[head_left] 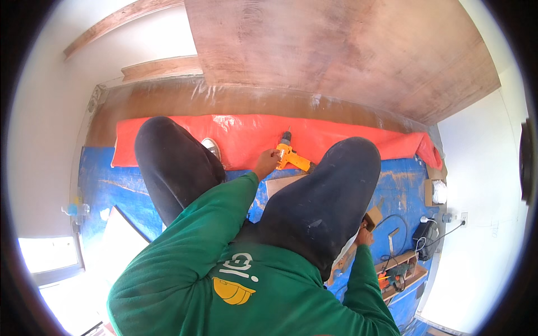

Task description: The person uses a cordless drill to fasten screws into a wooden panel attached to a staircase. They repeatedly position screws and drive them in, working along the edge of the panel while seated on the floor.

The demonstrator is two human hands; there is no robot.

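Observation:
A yellow cordless drill [287,155] with a dark chuck and a bit lies at the edge of a red sheet [246,131], between my bent knees. My left hand [268,163] is at the drill's rear end, fingertips drawn together; whatever they may pinch is too small to name. Beside my right thigh, my right hand [365,236] reaches down into a small open cardboard box [374,215]. Its fingers are mostly hidden by the box and my leg.
Blue sheeting [126,179] covers the floor. A large plywood panel [336,50] rises ahead. To my right are a wooden tray [416,273] with a dark green power tool [399,271], a black case [426,238], cables, and a wall socket [464,217]. A board piece [280,185] lies below the drill.

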